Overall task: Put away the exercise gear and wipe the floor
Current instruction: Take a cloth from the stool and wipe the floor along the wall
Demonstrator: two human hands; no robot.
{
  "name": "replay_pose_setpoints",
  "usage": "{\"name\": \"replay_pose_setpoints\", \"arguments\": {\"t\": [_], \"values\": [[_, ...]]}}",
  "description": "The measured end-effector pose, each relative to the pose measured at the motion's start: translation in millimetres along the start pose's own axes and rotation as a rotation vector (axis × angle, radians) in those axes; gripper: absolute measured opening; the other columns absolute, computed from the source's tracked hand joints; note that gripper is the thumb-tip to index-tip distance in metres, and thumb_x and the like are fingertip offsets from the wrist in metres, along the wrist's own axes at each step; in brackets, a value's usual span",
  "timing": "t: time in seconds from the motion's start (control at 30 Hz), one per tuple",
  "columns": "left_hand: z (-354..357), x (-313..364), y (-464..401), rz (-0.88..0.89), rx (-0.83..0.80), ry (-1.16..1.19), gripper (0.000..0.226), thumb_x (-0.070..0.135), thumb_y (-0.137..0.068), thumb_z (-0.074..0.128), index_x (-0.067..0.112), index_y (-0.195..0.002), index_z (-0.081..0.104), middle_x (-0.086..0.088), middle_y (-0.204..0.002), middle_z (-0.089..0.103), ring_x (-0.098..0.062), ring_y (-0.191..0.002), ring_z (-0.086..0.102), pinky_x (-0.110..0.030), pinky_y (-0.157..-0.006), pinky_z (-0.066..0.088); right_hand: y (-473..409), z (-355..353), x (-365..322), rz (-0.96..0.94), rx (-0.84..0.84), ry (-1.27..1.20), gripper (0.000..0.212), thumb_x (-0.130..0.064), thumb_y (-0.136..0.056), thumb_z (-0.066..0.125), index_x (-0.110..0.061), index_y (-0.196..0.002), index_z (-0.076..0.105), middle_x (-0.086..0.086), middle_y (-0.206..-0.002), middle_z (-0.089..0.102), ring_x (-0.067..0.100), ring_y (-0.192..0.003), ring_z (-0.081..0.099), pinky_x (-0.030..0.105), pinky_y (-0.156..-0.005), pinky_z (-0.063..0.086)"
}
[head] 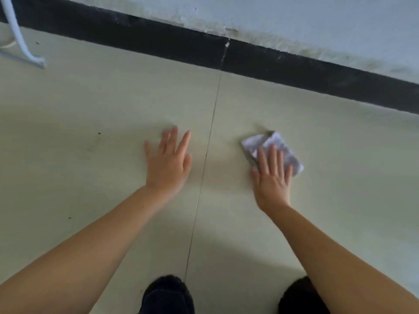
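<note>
The right hand [272, 177] lies flat, palm down, fingers [273, 158] straight and close together, pressing on the near edge of a folded white cloth [275, 146]. It does not grip the cloth; the open palm only bears down on it. The cloth lies on the floor [90, 109] right of the tile joint, roughly rectangular, its long axis running diagonally from the upper left toward the lower right, with one corner pointing away toward the wall. Its far half shows beyond the fingertips; the near part is hidden under the hand.

The left hand [169, 165] is empty, spread wide open with the fingers fanned and pointing away from the body, palm toward the floor just left of the tile joint [210, 137]. Whether it touches the floor cannot be told; its outline is slightly blurred.

Both forearms are bare and reach forward from the lower corners. Two dark-clad knees [167, 295] show at the bottom edge. Farther out, a black skirting band [294, 66] runs along a pale wall [294, 17], and a white hose [17, 30] hangs down at the upper left.
</note>
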State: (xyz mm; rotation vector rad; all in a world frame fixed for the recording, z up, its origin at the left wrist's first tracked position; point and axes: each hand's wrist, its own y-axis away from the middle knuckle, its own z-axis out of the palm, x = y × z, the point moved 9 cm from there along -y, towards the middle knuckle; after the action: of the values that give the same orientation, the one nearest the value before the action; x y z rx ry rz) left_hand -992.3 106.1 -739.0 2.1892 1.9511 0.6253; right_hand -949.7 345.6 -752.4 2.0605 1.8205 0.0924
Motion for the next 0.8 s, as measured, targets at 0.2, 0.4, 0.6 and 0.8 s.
{"name": "replay_pose_setpoints", "arguments": {"t": [0.2, 0.4, 0.6, 0.8], "values": [[8.2, 3.1, -0.4, 0.031, -0.074, -0.194, 0.053, 0.028, -0.089, 0.029, 0.010, -0.132, 0.054, -0.024, -0.142, 0.044, -0.044, -0.126, 0.048, -0.067, -0.101, 0.030, 23.6, -18.3, 103.5, 0.609, -0.050, -0.193, 0.058, -0.038, -0.102, 0.028, -0.022, -0.153, 0.005, 0.010, -0.160, -0.005, 0.027, -0.147, -0.008, 0.055, -0.117, -0.002], [-16.3, -0.8, -9.8, -0.082, -0.002, -0.042, 0.063, 0.039, -0.094, 0.008, 0.014, -0.148, 0.031, -0.009, -0.151, 0.037, -0.026, -0.140, 0.033, -0.058, -0.113, 0.010, 107.6, 63.7, -146.2, -0.337, -0.255, 0.027, 0.068, -0.045, -0.088, 0.009, -0.022, -0.152, 0.008, 0.007, -0.156, -0.018, 0.026, -0.144, -0.017, 0.055, -0.114, -0.007], [-22.6, 4.7, -15.2, -0.057, 0.005, -0.091, 0.047, 0.030, -0.101, 0.026, 0.015, -0.145, 0.034, -0.010, -0.151, 0.035, -0.028, -0.137, 0.036, -0.059, -0.110, 0.017, 82.9, 46.8, -42.0, -0.195, -0.169, 0.070, 0.059, -0.043, -0.089, 0.032, -0.022, -0.144, 0.037, 0.010, -0.150, 0.037, 0.027, -0.139, 0.033, 0.049, -0.114, 0.011], [9.9, 18.5, -8.5, -0.168, -0.224, -0.087, 0.062, 0.046, -0.100, 0.025, 0.022, -0.152, 0.003, -0.021, -0.158, -0.008, -0.040, -0.145, -0.004, -0.056, -0.114, 0.012, 90.9, -21.2, 204.9, 0.836, -0.074, -0.253, 0.059, -0.043, -0.102, 0.021, -0.021, -0.153, 0.002, 0.012, -0.160, -0.008, 0.028, -0.147, -0.008, 0.051, -0.117, -0.001]]}}
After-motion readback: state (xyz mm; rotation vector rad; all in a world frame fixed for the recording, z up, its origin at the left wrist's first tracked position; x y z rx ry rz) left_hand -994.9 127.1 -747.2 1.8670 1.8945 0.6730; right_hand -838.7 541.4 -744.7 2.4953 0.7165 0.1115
